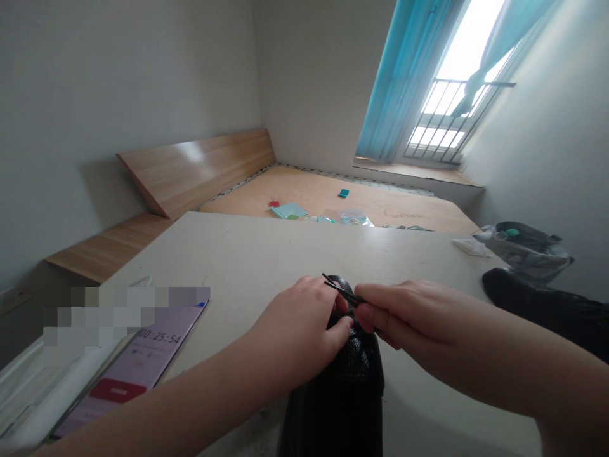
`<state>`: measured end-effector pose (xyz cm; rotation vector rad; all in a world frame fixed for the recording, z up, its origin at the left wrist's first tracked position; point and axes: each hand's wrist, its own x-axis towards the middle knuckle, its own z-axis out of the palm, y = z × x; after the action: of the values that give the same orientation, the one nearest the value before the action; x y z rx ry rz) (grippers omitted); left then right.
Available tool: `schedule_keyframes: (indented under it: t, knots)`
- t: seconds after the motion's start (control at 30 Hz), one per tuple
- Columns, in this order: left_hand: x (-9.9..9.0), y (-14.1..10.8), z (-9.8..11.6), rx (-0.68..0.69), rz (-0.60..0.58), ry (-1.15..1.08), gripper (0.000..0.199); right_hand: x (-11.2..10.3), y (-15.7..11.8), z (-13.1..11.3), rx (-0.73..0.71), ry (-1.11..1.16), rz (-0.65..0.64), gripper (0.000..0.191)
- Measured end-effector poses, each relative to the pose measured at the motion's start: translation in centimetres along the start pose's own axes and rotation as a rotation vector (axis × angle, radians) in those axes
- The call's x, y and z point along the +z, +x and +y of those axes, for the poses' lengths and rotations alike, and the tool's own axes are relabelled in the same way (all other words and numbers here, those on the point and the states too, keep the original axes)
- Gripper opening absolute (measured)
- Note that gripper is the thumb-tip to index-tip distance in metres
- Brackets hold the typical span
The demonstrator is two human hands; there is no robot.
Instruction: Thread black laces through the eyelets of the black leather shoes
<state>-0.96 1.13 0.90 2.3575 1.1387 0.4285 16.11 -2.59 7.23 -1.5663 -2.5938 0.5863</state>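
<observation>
A black shoe-like item (359, 355) with a textured, shiny upper part stands upright on the white table (238, 254), at the bottom centre. My left hand (304, 324) grips its top from the left, thumb and fingers wrapped round the edge. Between the fingers and thumb of my right hand (404, 311) is a pair of thin dark tweezers (349, 294). Their two tips are slightly apart, pointing left over the item's top, close to my left fingers.
A phone (157, 355) showing a timer lies at the left beside white plastic. At the right are another black item (533, 304), a clear bag (537, 254) and a small white packet (471, 247). Behind the table, a bed (404, 206) holds small packets.
</observation>
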Motion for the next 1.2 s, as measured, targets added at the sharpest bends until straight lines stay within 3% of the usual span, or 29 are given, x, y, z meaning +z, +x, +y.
schedule_keyframes:
  t: [0.47,0.77,0.9,1.03,1.1,1.2]
  knots:
    - [0.8,0.1,0.3,0.01,0.026,0.049,0.02,-0.4,0.2,-0.3,0.046,0.029,-0.011,0.025]
    - [1.8,0.9,-0.3,0.074,-0.024,0.022,0.022,0.6,0.5,1.4,-0.022,0.07,0.034,0.024]
    - [0.7,0.9,-0.1,0.106,-0.057,-0.036,0.017,0.4,0.5,1.6,-0.015,0.082,0.03,0.023]
    - [-1.1,0.1,0.3,0.095,-0.198,-0.093,0.009,0.0,0.4,1.8,0.0,0.231,-0.06,0.03]
    - [-1.6,-0.2,0.4,0.081,-0.245,-0.114,0.014,0.1,0.6,2.1,0.013,0.324,-0.083,0.033]
    - [-1.3,-0.4,0.1,0.085,-0.202,-0.098,0.023,0.4,0.9,2.1,0.031,0.415,-0.072,0.034]
